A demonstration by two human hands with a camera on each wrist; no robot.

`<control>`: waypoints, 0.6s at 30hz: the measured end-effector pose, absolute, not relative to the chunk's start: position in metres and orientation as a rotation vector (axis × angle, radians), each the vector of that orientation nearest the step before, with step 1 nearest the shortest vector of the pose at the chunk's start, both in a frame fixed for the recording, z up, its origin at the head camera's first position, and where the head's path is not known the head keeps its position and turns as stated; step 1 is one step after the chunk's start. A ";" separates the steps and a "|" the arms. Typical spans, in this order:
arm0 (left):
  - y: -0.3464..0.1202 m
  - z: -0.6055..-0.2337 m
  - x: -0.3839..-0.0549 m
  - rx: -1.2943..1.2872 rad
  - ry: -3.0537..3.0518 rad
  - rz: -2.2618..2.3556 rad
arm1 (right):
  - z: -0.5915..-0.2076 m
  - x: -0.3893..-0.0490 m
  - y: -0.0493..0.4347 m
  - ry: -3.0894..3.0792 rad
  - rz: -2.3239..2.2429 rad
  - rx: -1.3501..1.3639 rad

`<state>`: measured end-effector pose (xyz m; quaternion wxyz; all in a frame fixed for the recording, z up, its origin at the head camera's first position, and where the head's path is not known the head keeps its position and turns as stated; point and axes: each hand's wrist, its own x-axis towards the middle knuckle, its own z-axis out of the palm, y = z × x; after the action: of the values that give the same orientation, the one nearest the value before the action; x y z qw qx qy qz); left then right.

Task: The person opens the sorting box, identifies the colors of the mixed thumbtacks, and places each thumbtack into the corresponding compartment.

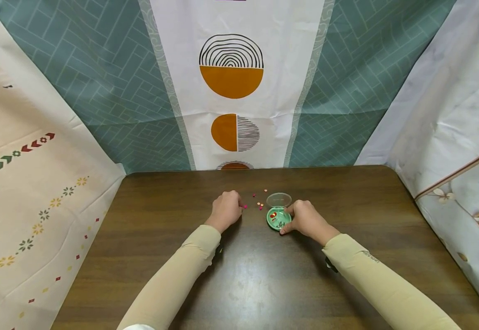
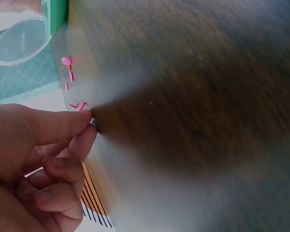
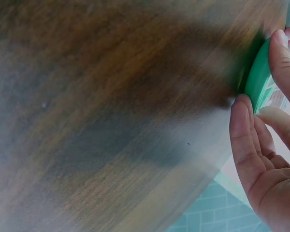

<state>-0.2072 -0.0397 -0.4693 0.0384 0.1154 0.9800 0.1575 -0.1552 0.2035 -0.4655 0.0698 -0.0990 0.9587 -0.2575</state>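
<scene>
In the head view, my left hand is low over the table, its thumb and index fingertips pinched together. A pink thumbtack shows right at those fingertips; in the left wrist view a similar pink tack sits by the thumb tip. My right hand grips the right side of a round green case, thumb at its near rim and fingers at the far side. The case lies with its clear lid tipped back, small red and white pieces inside. In the right wrist view, fingers curl around the green rim.
Several small tacks lie scattered between the left hand and the case, among them a pink one and an orange one. The brown wooden table ends at a patterned cloth behind, with more cloth at both sides.
</scene>
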 end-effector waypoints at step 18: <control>-0.050 -0.463 -0.208 0.352 2.945 0.511 | -0.467 -0.155 0.204 2.879 -0.793 -0.307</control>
<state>-0.2078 -0.0498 -0.4632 0.0661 0.1168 0.9764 0.1695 -0.1553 0.2045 -0.4670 0.0697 -0.1019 0.9568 -0.2634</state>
